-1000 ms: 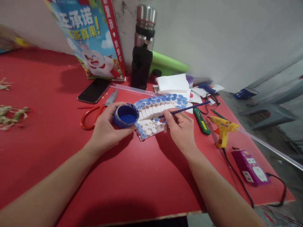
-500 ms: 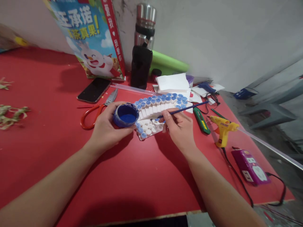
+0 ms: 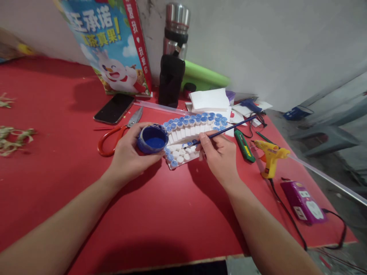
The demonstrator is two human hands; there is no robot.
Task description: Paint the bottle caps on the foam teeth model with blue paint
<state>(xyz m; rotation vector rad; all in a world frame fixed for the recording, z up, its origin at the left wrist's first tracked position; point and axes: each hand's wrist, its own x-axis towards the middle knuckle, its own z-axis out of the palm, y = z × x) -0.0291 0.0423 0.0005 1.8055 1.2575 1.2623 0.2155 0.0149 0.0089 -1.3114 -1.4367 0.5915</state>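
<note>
My left hand (image 3: 129, 151) is wrapped round a small open jar of blue paint (image 3: 152, 139), tipped so its inside shows. Between the thumb and fingers of my right hand (image 3: 219, 154) is a thin blue paintbrush (image 3: 228, 128). Its tip is at the white discs in the front part of a model (image 3: 186, 131) made of small white rolls and strips on a board. Many roll tops along its back and left are blue; several front ones are white. My right fingers hide the model's front right side.
Orange-handled scissors (image 3: 114, 134) and a phone (image 3: 114, 109) lie left of the model. A green cutter (image 3: 244, 146), yellow glue gun (image 3: 271, 154) and purple power socket (image 3: 304, 202) are on the right. Behind stand a steel bottle (image 3: 176, 34) and a printed bag (image 3: 114, 49).
The brush has shifted, its tip now lower and left on the front white discs and its handle end higher right. My right hand moved slightly; the left hand and jar stayed nearly still.
</note>
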